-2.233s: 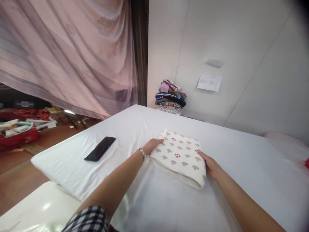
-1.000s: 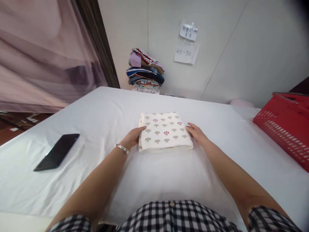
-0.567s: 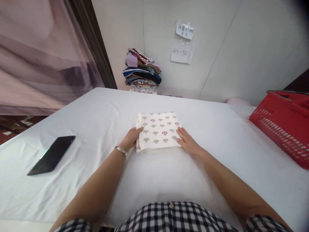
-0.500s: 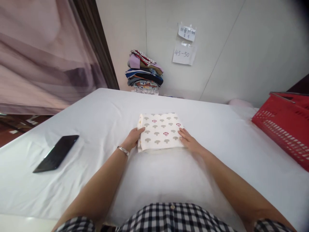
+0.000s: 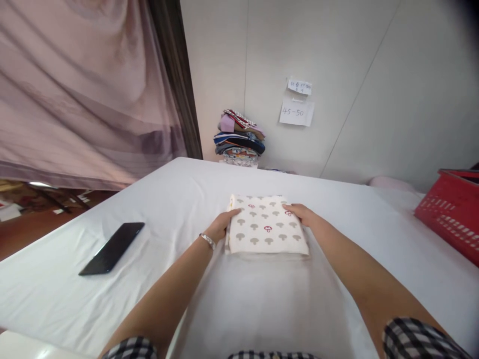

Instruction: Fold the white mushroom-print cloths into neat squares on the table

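A folded white cloth printed with grey and red mushrooms is between my two hands over the white-covered table. My left hand grips its left edge, thumb on top and fingers hidden beneath. At the upper right edge, my right hand holds it the same way, with the thumb over the print. Layers of the fold show along the left side. A silver bracelet circles my left wrist.
A black phone lies on the white tablecloth to the left. The red basket stands at the right edge. Stacked folded clothes sit against the wall behind the table. A pink curtain hangs at the left.
My right hand has shifted from lying along the cloth's right side to gripping its upper right edge. The view has tilted up and turned slightly left.
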`<state>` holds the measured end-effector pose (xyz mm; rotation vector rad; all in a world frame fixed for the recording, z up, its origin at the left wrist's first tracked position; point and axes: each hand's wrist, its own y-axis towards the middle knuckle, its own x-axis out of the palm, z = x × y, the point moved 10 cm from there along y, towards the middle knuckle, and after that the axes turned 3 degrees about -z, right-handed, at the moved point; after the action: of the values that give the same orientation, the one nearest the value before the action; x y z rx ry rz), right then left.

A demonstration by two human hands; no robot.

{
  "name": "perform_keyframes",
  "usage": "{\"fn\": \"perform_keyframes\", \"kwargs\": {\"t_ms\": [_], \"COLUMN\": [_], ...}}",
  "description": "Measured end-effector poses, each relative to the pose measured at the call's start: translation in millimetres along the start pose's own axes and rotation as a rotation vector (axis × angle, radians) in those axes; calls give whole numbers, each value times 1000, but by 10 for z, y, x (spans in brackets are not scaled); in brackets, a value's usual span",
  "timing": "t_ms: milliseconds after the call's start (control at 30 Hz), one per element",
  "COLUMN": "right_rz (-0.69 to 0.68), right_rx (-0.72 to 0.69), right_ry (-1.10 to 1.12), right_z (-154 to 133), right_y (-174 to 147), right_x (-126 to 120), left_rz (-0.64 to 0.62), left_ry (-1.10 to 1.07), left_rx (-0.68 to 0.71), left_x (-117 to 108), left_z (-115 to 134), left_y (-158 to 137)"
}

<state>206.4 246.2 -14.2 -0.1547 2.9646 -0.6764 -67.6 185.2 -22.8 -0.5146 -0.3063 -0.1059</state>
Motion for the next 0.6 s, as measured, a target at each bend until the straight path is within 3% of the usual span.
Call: {"fn": "perform_keyframes", "kwargs": {"t_ms": [67,133,200,300,367,467,533,600], "right_rz": [-92,-114,-72,47,207,377,284,152], "right_rx": [12,-62,-277,-699,-877,-1005,-1010,-917], "right_ry": [25,52,67,19,-80,-270,-363,-428], "right_z": [-131,-417,-898,-1632,-1821,-1566,-1107,-527], "right_y": [-7,-60,-191,-637,-993,-1383,-1439,-1389], "right_x": [94,71,-48,-265,-412,-495,-406,-316], "left_rz": [-44,-90,-124,-118,-38,82,58,-76], "left_ry": [35,84,150,275,394,587,721,865], "left_rx": [87,220,385,688,877,1037,1016,891], "left_x": [75,156,237,343,365,337,310,303], "left_z": [228,590,1052,1762,2068,2048,1710,1182], "left_y": [-14,-57,-136,-355,-547,-760,-764,-680]}}
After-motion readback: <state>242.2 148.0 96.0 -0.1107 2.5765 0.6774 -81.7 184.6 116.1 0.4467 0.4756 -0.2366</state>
